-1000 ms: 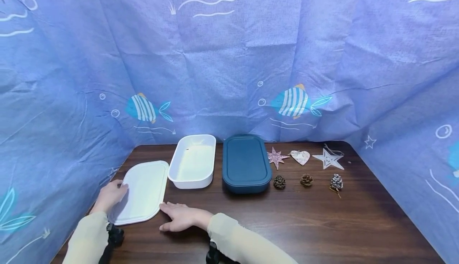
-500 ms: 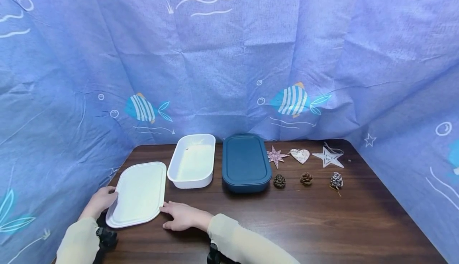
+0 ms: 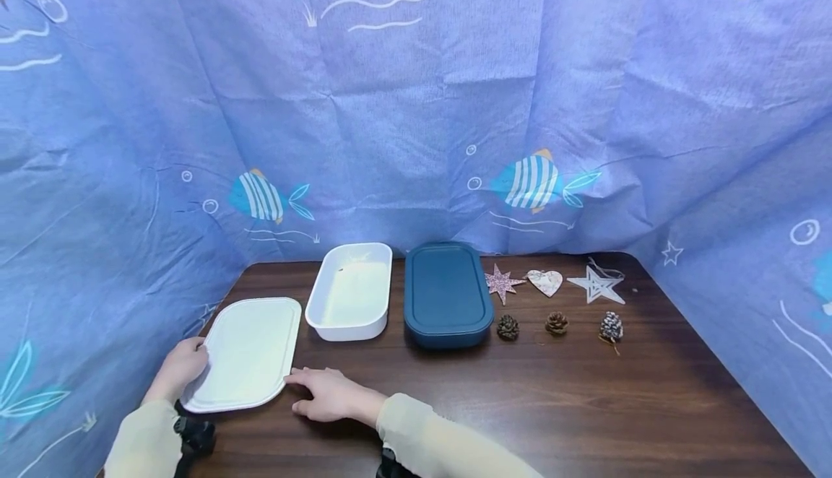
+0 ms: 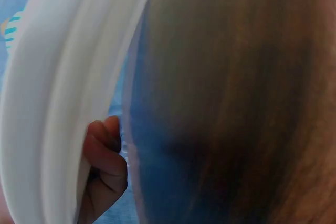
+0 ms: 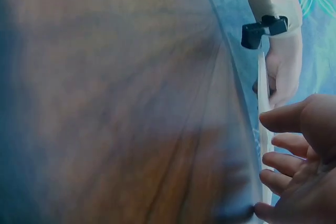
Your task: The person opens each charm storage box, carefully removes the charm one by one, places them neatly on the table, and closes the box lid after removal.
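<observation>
A white rectangular lid [image 3: 247, 355] with rounded corners is at the left of the table in the head view. My left hand [image 3: 182, 371] grips its left edge; in the left wrist view curled fingers [image 4: 105, 158] show at the underside of the rim. My right hand [image 3: 331, 393] is at the lid's near right corner, fingertips right at the edge. The right wrist view has the lid [image 5: 264, 98] almost edge-on, with the spread, relaxed fingers [image 5: 283, 163] of my right hand along it. Just beyond the lid stands an open white box [image 3: 351, 287].
Right of the white box is a dark blue box [image 3: 447, 294] with its lid on. Farther right lie a pink star [image 3: 501, 284], a heart ornament [image 3: 544, 282] and a white star [image 3: 596, 286], with several pine cones [image 3: 556, 324] in front. A blue fish-print curtain [image 3: 416, 117] surrounds the table.
The white lid has shifted left and slightly nearer to me, with my left hand moving along at its edge. My right hand has stayed nearly in place. The boxes and ornaments have not moved.
</observation>
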`<state>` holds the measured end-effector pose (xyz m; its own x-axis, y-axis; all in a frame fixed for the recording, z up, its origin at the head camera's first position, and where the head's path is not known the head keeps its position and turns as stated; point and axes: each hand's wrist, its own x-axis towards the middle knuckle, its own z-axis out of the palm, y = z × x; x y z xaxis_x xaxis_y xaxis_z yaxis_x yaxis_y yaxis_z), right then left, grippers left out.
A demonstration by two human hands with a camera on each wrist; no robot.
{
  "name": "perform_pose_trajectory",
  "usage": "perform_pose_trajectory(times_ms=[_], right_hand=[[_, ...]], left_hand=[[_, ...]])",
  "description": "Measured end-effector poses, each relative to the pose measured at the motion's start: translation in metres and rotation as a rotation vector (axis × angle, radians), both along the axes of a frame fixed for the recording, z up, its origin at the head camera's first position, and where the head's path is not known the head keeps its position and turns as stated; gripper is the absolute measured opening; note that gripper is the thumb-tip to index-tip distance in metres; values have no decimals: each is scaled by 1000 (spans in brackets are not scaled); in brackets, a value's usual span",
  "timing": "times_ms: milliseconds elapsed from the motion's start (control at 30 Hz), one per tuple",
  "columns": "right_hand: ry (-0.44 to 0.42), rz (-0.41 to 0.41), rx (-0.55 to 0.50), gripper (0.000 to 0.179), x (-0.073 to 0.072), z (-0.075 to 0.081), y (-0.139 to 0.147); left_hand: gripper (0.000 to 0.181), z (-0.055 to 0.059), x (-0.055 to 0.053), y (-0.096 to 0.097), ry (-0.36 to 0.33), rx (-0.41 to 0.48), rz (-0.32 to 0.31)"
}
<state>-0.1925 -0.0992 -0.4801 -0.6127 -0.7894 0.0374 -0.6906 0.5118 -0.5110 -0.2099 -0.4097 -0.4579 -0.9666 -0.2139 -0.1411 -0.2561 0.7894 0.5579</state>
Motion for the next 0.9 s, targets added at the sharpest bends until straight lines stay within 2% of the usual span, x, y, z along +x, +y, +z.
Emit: perform_pose_trajectory(times_ms=[133,333,500,667,800,900], right_hand=[[-6,-7,-58,51,2,5,-1],[-29,-51,-199,51,-2,8,0],[-191,-83,-424,47,-3,11,2],[-356,-152,-634,44,-6,22,6],[-484,-185,-748,43,-9,34,10],[-516,-204,-799,41,-12,41,15]], left_hand=[[54,11,2,1,25,22,24],[56,36,5,10,107,35,90],[55,54,9,20,213,19,111],[56,71,14,35,318,79,124],[56,82,17,51,388,146,115],[56,89,18,66,435,179,87]])
